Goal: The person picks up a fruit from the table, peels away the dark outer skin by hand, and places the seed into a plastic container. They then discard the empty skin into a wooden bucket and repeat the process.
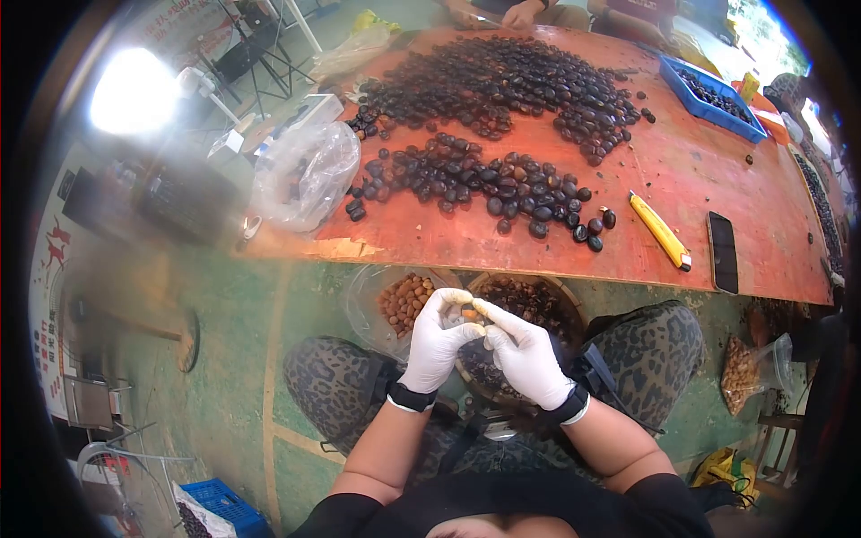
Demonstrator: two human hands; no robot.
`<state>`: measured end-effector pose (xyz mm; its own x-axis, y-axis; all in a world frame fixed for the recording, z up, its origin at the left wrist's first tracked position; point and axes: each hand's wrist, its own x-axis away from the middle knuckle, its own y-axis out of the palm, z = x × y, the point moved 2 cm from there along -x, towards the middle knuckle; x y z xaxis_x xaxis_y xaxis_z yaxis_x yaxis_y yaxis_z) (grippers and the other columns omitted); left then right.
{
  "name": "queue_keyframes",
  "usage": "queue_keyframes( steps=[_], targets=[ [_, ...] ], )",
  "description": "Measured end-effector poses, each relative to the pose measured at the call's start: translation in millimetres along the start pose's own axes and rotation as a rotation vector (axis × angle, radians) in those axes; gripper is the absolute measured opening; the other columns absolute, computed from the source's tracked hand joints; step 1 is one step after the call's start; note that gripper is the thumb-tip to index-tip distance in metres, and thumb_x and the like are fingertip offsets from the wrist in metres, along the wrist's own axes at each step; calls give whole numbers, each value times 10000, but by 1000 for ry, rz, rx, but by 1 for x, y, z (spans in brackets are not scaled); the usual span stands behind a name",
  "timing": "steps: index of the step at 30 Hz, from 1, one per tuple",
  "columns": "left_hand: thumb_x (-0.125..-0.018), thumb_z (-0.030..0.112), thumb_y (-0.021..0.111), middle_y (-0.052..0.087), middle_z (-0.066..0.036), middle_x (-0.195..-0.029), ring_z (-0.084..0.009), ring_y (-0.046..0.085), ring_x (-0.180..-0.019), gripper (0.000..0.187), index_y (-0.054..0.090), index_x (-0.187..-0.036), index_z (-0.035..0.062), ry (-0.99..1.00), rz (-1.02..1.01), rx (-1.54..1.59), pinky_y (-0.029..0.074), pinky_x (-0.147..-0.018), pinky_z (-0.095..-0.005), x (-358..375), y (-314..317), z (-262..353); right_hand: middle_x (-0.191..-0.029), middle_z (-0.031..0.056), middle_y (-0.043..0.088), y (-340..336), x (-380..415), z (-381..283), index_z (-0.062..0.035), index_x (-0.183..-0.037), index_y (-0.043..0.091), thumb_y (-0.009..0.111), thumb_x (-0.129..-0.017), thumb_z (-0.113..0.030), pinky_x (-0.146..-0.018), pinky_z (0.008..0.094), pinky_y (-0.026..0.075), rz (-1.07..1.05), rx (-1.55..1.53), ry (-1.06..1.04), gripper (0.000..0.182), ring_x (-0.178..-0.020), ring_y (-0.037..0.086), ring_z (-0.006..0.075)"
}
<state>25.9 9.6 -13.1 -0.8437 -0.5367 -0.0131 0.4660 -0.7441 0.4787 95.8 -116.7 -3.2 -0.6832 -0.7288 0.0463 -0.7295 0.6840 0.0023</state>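
My left hand [437, 348], in a white glove, is closed with its fingertips pinched on a small orange-brown nut [469, 314]. My right hand [533, 366], gloved the same way, meets it there with thumb and finger pinched at the nut. Fingers hide much of the nut. Both hands are above my lap, just short of the table edge. Under and left of them, a clear plastic-lined container [359, 309] holds orange-brown kernels [405, 300]. Beneath my right hand sits a round basket [578, 314] with dark shell pieces [529, 300].
Dark nuts [502, 81] lie heaped across the red table [430, 238]. A yellow utility knife [660, 231] and a phone [723, 253] lie at its right. A clear plastic bag [309, 175] hangs near the left edge. Beyond a blue tray [713, 99], other people's hands [520, 13] show.
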Motion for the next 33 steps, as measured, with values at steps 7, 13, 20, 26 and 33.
queue_keyframes(
  steps=[7, 13, 20, 26, 33],
  targets=[
    [-795, -76, 680, 648, -57, -955, -99, 613, -850, 252, 586, -1015, 5, 25, -22, -117, 506, -770, -227, -3, -12, -9, -1101, 215, 644, -3, 1, -13, -19, -1248, 553, 544, -894, -20, -841, 328, 511, -3, 228, -130, 354, -1009, 655, 312],
    [-810, -113, 613, 646, -81, -996, -129, 626, -883, 242, 591, -1033, -22, -26, -21, -272, 518, -808, -262, -4, -18, -10, -901, 94, 657, -4, -4, 1, -28, -1282, 542, 517, -926, -43, -689, 262, 493, -53, 27, 27, 357, -761, 627, 159],
    [-884, -70, 533, 632, -113, -1111, -147, 629, -953, 316, 553, -1199, -51, -79, -45, -316, 530, -847, -279, -4, -17, -9, -724, -43, 514, -9, -6, 0, -76, -1346, 510, 477, -965, -84, -488, 176, 361, -75, -338, 265, 382, -542, 406, 14],
    [-915, -63, 486, 616, -103, -1164, -144, 620, -970, 314, 559, -1219, -40, -175, -4, -83, 506, -862, -261, -5, -15, -5, -713, 14, 548, -15, -8, 6, -93, -1311, 544, 504, -944, -83, -541, 229, 427, 10, -81, 153, 369, -564, 483, 78],
    [-781, -35, 621, 640, -134, -1103, -277, 606, -1007, 270, 659, -1044, 14, 395, 275, -1223, 472, -892, -349, -16, -52, 45, -824, 196, 643, -29, -11, 9, -96, -1222, 594, 577, -889, -119, -661, 383, 508, 32, 537, -258, 334, -748, 624, 349]
  ],
)
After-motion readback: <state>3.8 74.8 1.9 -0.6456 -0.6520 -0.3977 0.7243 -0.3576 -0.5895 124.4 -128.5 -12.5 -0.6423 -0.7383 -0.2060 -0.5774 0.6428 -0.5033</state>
